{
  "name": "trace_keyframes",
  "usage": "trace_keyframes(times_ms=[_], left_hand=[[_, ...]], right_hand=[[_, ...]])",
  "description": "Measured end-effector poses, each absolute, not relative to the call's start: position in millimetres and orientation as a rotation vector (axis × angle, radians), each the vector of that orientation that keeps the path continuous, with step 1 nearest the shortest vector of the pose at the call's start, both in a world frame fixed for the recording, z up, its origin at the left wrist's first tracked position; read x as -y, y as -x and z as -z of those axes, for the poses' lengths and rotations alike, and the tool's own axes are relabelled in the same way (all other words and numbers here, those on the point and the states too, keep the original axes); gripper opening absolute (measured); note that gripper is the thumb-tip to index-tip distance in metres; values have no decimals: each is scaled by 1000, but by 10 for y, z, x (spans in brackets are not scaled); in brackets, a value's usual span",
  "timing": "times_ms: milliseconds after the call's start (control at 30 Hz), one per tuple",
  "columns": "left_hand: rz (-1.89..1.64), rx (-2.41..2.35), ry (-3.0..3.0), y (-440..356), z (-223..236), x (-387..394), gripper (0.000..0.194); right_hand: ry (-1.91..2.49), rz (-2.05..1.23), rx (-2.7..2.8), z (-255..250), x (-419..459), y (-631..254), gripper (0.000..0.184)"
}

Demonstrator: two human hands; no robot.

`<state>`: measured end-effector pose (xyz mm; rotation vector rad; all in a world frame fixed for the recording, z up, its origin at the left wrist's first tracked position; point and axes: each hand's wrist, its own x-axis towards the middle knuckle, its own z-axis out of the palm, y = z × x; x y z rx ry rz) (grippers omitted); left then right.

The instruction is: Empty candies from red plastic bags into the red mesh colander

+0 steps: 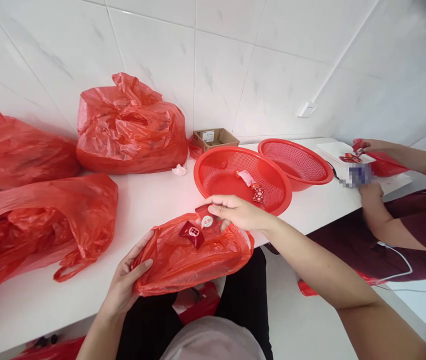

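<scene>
My right hand [235, 210] is closed in a pinch on small red candy packets [202, 226], just above a red plastic bag [190, 257] at the table's front edge. One packet shows a round white label. My left hand [126, 277] grips the left side of that bag, thumb on top. Right behind my right hand stands a red mesh basket [213, 170] with a few wrapped candies [252, 185] inside.
A second red basket [295, 160] stands further right. Large stuffed red bags [130, 125] [40, 225] fill the left of the white table [153, 200]. A small cardboard box [215, 137] sits by the tiled wall. Another person [396, 220] works at the right end.
</scene>
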<state>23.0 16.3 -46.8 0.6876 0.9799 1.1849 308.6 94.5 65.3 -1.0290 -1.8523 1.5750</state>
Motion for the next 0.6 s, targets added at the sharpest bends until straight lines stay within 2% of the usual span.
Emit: trace_keyframes(times_ms=[167,300,400,500,600], left_hand=[[-1201,-979,-708,-243,441,-158,72],[-1204,-985,-708,-250,443,-157,76],[-1205,-985,-709,-237,473,-164,77],[-1198,-974,-714,-214,511,-179,74],[-1195,-979,-709,-208,516,-184,74]], right_hand=[[1203,-1059,1927,-677,-1188,-3227,30],[1776,-654,2293,-686,-1487,-3609,38],[2043,-700,2620,-496,-1586,-3773,44],[2049,-797,2697,-301,-1621,-3796,29],[2033,-809,2694,-291,-1663,-3796,24]])
